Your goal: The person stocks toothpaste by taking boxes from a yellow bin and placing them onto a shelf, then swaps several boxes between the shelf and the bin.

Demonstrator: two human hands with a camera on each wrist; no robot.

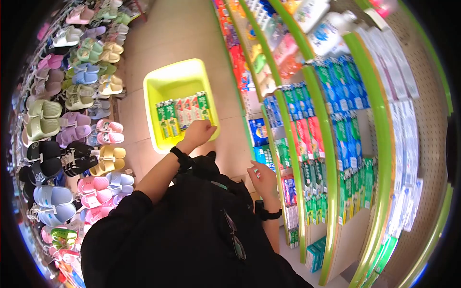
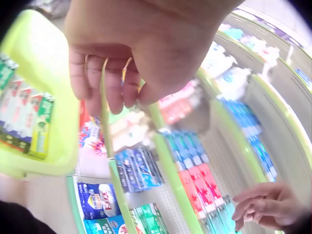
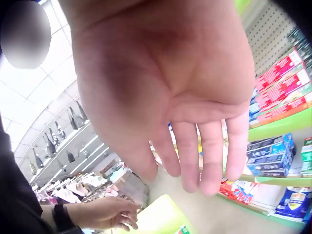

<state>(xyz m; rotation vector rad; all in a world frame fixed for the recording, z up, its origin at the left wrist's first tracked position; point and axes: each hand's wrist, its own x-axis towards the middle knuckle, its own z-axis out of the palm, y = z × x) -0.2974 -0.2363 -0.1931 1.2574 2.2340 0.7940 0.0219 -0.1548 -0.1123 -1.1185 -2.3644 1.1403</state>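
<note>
My left hand [image 1: 199, 133] hangs over the near right corner of a yellow-green plastic tub [image 1: 152, 132] on the floor. Its fingers [image 2: 114, 95] droop loosely with nothing between them. Inside the tub, several green, white and yellow toothpaste boxes [image 1: 187, 111] stand in a row, with red-and-white ones in the middle. To the right, beside the lower shelves, is my right hand [image 1: 264, 180]. Seen from its wrist, the palm is bare and the fingers [image 3: 212, 161] extend loosely, holding nothing. The nearest goods to it are toothpaste boxes [image 1: 314, 173] on the shelf.
Green-edged shelves [image 1: 329, 192] run along the right with boxed toothpaste, bottles [image 1: 331, 31] and bagged goods [image 1: 258, 132]. Racks of slippers [image 1: 77, 127] line the left side. A tiled aisle floor [image 1: 177, 29] stretches ahead between them.
</note>
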